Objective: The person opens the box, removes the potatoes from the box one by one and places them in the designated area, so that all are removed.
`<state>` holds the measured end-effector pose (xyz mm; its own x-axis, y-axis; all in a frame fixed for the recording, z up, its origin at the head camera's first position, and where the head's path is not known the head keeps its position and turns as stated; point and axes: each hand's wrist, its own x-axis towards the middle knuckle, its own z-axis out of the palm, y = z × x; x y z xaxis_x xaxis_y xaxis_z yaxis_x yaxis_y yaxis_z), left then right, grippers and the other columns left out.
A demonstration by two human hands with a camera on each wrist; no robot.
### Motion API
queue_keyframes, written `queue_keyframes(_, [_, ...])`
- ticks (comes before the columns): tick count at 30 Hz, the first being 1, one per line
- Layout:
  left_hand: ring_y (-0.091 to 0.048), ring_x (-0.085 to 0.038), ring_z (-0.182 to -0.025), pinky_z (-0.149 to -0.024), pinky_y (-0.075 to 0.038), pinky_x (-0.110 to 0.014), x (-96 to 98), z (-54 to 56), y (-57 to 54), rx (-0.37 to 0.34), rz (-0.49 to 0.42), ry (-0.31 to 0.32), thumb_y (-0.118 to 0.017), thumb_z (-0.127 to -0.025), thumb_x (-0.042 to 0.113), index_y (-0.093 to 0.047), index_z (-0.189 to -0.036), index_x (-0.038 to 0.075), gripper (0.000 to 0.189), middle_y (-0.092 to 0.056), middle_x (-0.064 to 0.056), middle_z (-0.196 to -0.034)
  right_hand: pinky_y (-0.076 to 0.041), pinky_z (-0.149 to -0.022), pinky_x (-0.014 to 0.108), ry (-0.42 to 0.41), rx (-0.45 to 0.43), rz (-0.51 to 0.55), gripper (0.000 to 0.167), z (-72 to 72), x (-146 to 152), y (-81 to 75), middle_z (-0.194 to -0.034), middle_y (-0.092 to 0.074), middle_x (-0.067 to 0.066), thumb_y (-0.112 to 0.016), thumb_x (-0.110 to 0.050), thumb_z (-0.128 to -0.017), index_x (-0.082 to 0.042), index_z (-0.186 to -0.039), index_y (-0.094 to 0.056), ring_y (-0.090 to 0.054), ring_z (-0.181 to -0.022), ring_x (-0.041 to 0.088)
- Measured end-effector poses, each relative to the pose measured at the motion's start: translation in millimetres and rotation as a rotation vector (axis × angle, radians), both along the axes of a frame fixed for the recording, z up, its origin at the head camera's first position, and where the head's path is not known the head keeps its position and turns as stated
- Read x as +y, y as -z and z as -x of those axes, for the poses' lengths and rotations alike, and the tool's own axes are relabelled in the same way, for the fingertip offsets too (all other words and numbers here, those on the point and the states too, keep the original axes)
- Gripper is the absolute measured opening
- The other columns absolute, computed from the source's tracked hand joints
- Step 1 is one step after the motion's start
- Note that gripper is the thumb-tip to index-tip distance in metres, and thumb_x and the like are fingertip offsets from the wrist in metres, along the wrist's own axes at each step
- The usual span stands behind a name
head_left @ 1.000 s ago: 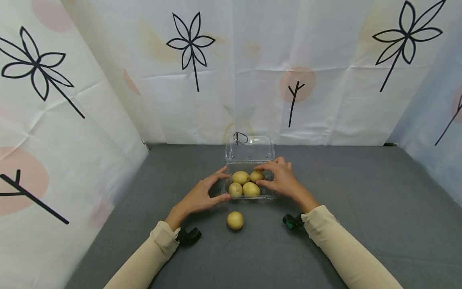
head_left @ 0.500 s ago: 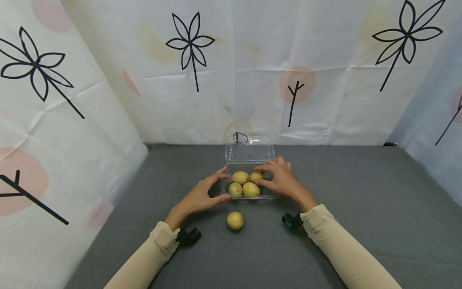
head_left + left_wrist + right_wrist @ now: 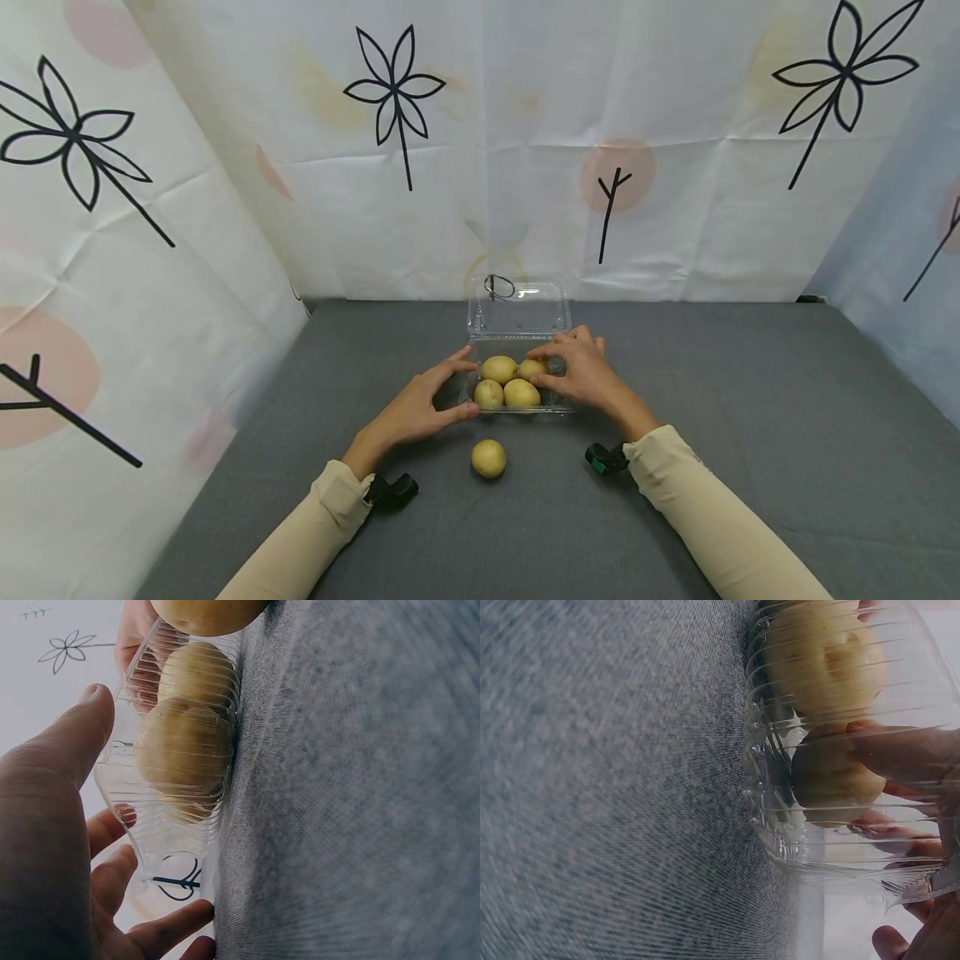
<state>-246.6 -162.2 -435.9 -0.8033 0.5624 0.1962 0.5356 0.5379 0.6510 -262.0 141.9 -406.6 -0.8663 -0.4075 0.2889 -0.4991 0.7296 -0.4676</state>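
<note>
A clear plastic clamshell box (image 3: 558,400) stands with its lid up and several yellow potatoes (image 3: 522,393) in its base. My right hand (image 3: 588,373) reaches over the right side and pinches the back right potato (image 3: 533,368) between thumb and fingers; the right wrist view shows this potato (image 3: 832,776) through the ribbed wall. My left hand (image 3: 408,410) spans the box's left end, thumb at the front corner and fairly straight fingers along the side and back. One loose potato (image 3: 489,459) lies on the cloth in front of the box.
A grey cloth (image 3: 720,417) covers the table. White printed curtains (image 3: 525,167) close off the back and both sides, and the raised lid (image 3: 519,307) stands close to the back one. Dark wrist cameras (image 3: 393,492) sit under both sleeves.
The back right potato has shifted very slightly left and down under my right fingers. Both hands, the box and the loose potato have stayed nearly still.
</note>
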Motion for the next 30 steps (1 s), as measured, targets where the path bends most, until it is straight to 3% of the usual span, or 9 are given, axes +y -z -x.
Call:
queue_keyframes(10, [-0.024,-0.022,-0.157,-0.121,-0.029,-0.063,-0.1,0.5,0.2,-0.011,-0.003,-0.004,-0.069,-0.096,0.047,-0.046,-0.152,0.025,0.064,-0.022,0.004,-0.171,-0.022,-0.082,0.043,0.000,-0.025,0.041,0.038,-0.7,0.0,0.0,-0.113,-0.076,0.000,-0.083,-0.028,-0.087,-0.016,-0.122,-0.075,-0.043,-0.102,0.024])
queue_keyframes(22, [-0.025,-0.022,-0.157,-0.120,-0.030,-0.062,0.2,-0.2,-0.5,0.000,-0.008,0.001,-0.069,-0.096,0.047,-0.047,-0.152,0.025,0.064,-0.022,0.003,-0.171,-0.020,-0.080,0.043,0.019,-0.031,0.000,0.040,-2.5,-0.7,-0.8,-0.107,-0.074,0.000,-0.083,-0.028,-0.087,-0.017,-0.124,-0.075,-0.040,-0.097,0.022])
queue_keyframes(30, [-0.025,-0.022,-0.157,-0.120,-0.030,-0.062,-0.1,-0.2,-0.7,0.001,0.001,0.001,-0.069,-0.096,0.048,-0.046,-0.152,0.025,0.064,-0.022,0.003,-0.171,-0.019,-0.083,0.044,0.001,-0.013,0.075,0.038,-1.4,1.9,3.7,-0.106,-0.075,0.002,-0.084,-0.026,-0.086,-0.014,-0.121,-0.076,-0.042,-0.099,0.022])
